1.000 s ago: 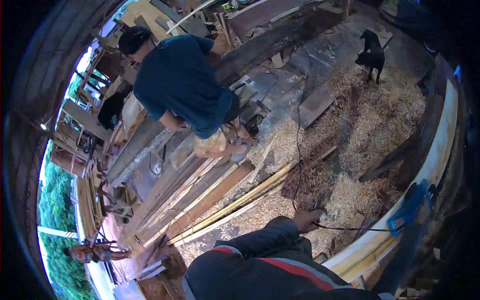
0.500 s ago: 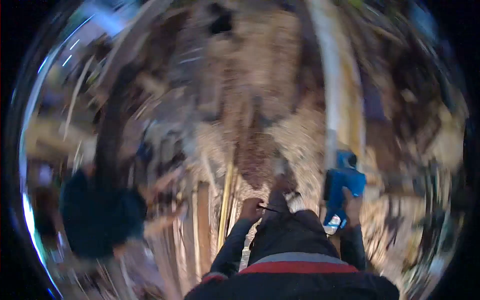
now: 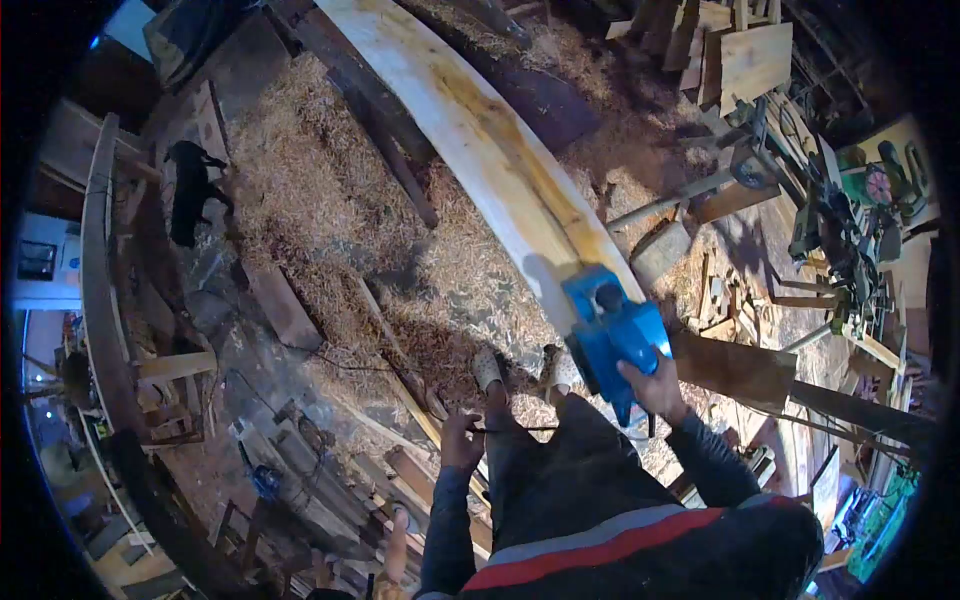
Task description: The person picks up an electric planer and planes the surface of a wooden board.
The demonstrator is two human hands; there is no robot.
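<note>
Presumably for control, the right hand (image 3: 655,388) grips the blue planer (image 3: 622,340) at the near end of the plank (image 3: 480,130); the left hand (image 3: 462,442) holds the cord (image 3: 541,429), likely keeping it clear.

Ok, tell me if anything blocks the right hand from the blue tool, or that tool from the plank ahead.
Nothing visible does: the right hand grips the blue tool, and no object shows on the long plank ahead. The dark cord lies on the near side.

plank (image 3: 470,120) cut off above, planer (image 3: 622,335) hidden underneath, another person (image 3: 396,552) cropped below
</note>
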